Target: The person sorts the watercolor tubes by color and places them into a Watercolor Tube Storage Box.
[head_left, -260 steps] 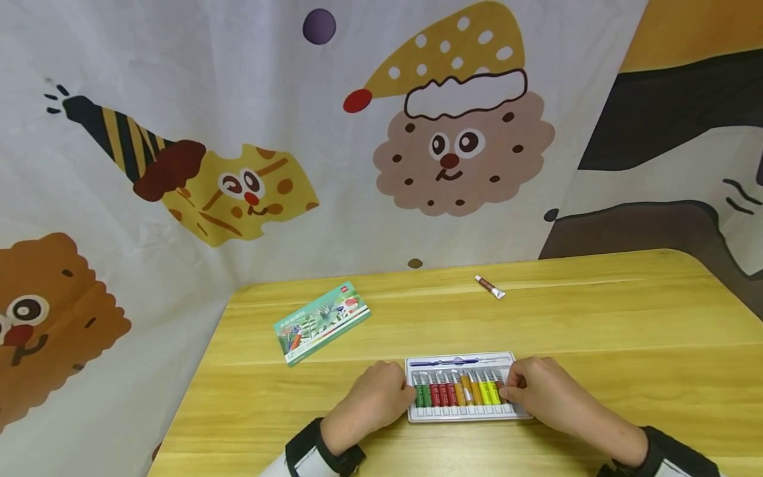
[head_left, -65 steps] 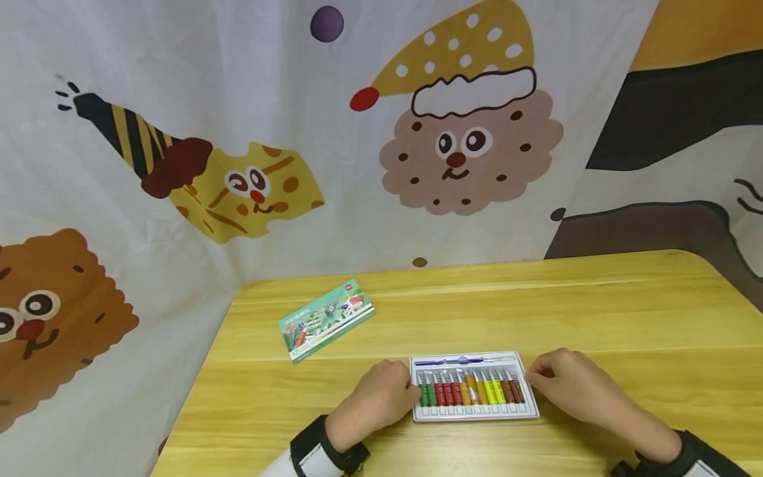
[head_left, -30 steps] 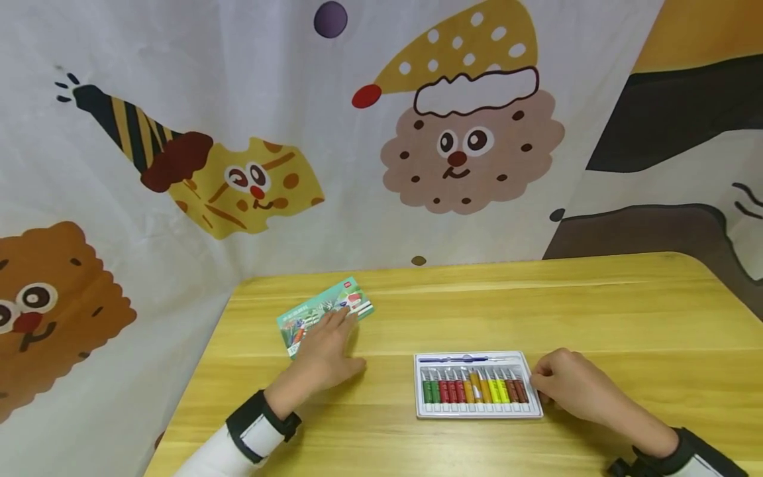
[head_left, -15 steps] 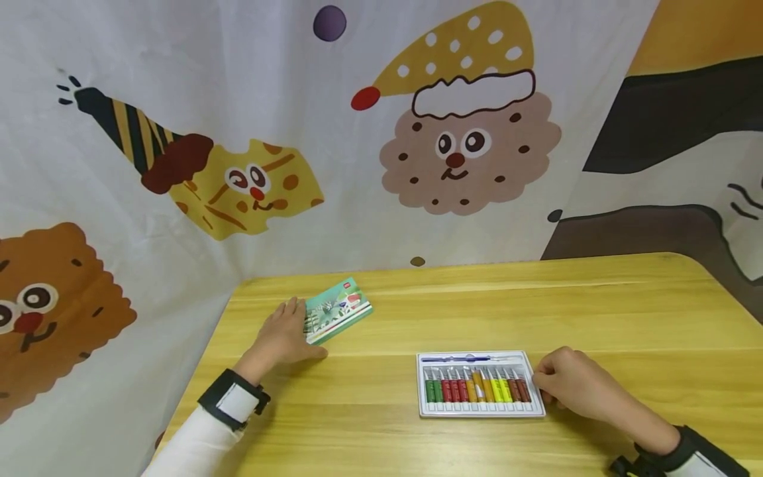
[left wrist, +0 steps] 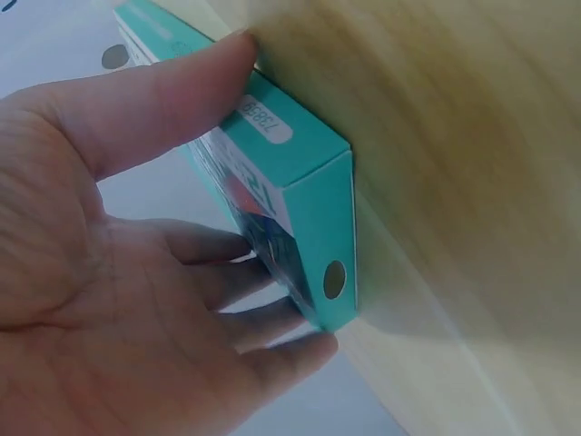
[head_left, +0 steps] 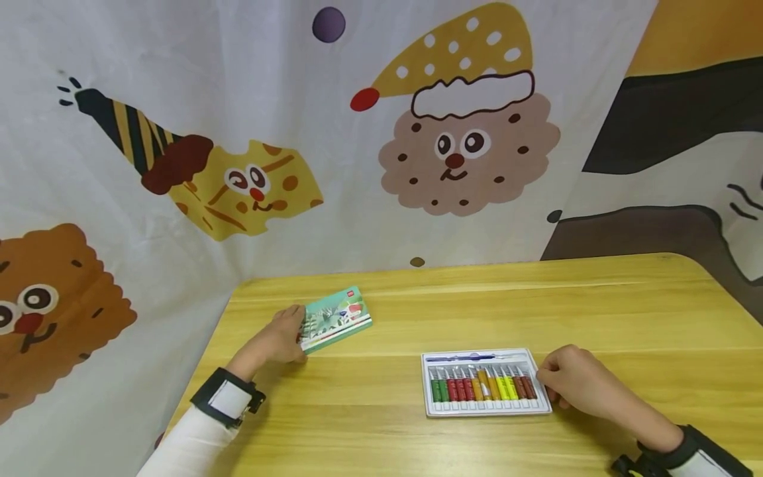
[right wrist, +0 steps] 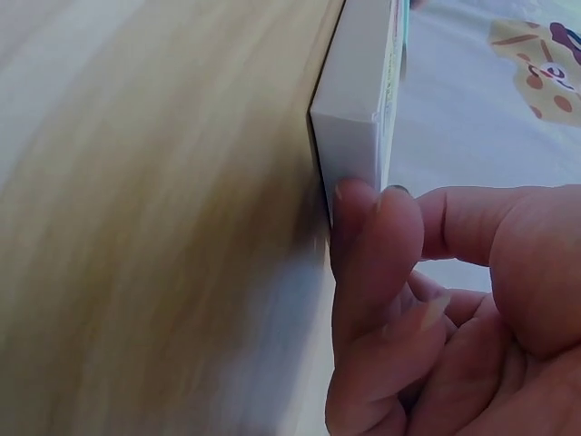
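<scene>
My left hand [head_left: 271, 343] grips the left end of a flat teal cardboard paint box [head_left: 336, 319] with a printed plant picture. In the left wrist view the thumb lies along one long side of the box [left wrist: 318, 213], and the fingertips reach its opposite edge. My right hand [head_left: 577, 381] pinches the right end of a white paint tray [head_left: 477, 412] between thumb and curled forefinger. Inside the tray, a row of paint tubes [head_left: 479, 387] runs from green through red, orange and yellow to brown. A thin blue-handled paintbrush [head_left: 461, 358] lies in the slot above them.
Both sets of things lie on a yellow wooden table [head_left: 357, 424], the box farther back and left of the tray. Behind the table hangs a white curtain [head_left: 352, 199] with printed cartoon biscuits and cheese.
A brown tube formerly at the table's back now lies in the tray. My left hand let go of the tray, took the box's left end and turned it slightly. The tray shifted a little right.
</scene>
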Demonstrator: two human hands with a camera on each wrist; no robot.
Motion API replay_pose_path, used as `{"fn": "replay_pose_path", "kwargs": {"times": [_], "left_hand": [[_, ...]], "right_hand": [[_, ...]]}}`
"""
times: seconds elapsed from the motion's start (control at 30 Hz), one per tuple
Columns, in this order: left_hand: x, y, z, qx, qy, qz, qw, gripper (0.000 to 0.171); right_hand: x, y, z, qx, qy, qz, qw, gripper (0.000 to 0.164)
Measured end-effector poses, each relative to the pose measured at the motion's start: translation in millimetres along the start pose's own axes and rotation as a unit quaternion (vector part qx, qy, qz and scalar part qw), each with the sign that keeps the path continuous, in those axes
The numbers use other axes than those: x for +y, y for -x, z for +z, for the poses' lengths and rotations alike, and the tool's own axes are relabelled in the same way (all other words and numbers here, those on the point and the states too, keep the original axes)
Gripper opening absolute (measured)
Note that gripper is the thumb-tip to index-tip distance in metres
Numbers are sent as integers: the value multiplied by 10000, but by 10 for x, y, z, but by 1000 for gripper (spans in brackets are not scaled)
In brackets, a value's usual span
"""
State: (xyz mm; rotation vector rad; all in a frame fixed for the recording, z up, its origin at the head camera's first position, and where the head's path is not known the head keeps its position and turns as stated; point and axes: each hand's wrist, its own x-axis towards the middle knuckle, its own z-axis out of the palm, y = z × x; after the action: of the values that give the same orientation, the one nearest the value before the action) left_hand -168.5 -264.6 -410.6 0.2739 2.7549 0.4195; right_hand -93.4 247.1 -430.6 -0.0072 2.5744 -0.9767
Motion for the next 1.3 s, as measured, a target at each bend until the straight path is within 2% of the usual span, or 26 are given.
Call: {"fn": "replay_pose_path", "kwargs": {"times": [0.3,0.6,0.77,0.87,1.0,1.13,1.3], "left_hand": [[-71,22,34,-128,213,470,9986,97],[-65,64,59,-269,374,629,9970,89],[-69,98,50,-320,539,670,9958,94],[-87,113,31,-236,608,496,9966,93],[-150,106,10,155,769,-26,9969,84],[-208,84,-20,556,956,-602,9920,70],[-262,80,-49,856,861,-1034,9872,52]], "right_hand": [[67,-5,-79,81,-4,25,10000,19],[138,-12,-142,118,11,81,9999,21],[149,-22,-154,133,-15,102,9999,21],[158,-28,-154,125,-16,159,9998,21],[172,-29,-153,114,-45,212,9997,22],[186,-25,-172,162,-45,193,9997,22],[205,-35,-200,170,-56,211,9996,21]]}}
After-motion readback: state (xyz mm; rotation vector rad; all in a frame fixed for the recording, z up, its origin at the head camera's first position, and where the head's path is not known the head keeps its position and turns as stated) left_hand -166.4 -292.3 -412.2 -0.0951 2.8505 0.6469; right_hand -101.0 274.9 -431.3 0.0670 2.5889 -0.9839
